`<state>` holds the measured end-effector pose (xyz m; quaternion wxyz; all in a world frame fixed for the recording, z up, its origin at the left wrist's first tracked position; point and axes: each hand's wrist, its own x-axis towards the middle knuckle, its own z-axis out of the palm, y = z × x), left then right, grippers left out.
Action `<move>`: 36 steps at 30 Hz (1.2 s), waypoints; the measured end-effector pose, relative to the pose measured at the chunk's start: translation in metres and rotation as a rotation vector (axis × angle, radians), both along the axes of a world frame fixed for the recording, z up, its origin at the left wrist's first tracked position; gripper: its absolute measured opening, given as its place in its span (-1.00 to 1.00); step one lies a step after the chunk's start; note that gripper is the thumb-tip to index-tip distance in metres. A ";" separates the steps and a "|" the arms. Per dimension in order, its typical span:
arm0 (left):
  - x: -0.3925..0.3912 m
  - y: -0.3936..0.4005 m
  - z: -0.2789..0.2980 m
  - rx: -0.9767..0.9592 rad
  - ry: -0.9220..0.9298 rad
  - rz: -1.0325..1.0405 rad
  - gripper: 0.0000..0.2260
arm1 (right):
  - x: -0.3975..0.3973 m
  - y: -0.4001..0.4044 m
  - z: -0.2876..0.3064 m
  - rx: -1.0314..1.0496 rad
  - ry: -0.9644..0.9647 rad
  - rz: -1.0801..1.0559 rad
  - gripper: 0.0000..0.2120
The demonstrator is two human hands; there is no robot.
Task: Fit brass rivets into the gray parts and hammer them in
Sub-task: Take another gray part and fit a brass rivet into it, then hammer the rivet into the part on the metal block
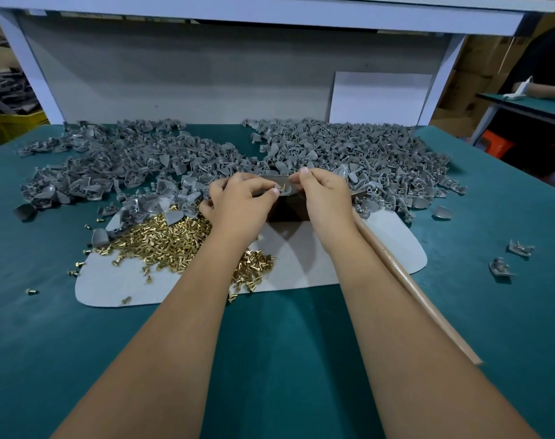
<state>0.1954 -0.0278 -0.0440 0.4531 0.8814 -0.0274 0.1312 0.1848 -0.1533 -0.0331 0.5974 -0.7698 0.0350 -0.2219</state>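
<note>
Head view: left hand (238,198) pinches a brass rivet (283,186) at a gray part (281,185), which the right hand (323,198) grips, at the centre of the green surface (285,327). Loose rivets (175,245) lie near left; gray parts (365,147) are heaped far. A wooden handle (421,296) lies right.

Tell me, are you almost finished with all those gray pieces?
Not nearly. Done: two riveted parts lie apart at right. In hand: both hands, left hand and right hand, fit a rivet into one gray part. Left: big gray piles and loose rivets.
</note>
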 end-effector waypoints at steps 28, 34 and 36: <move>-0.004 0.000 -0.003 0.010 -0.041 0.080 -0.95 | -0.055 -0.045 0.004 -0.957 0.461 -0.307 -0.83; -0.003 0.000 -0.003 0.006 -0.034 0.078 -0.93 | -0.056 -0.050 0.010 -0.907 0.383 -0.488 -0.76; -0.003 -0.001 -0.004 0.014 -0.030 0.080 -0.93 | -0.058 -0.051 0.013 -0.875 0.317 -0.510 -0.76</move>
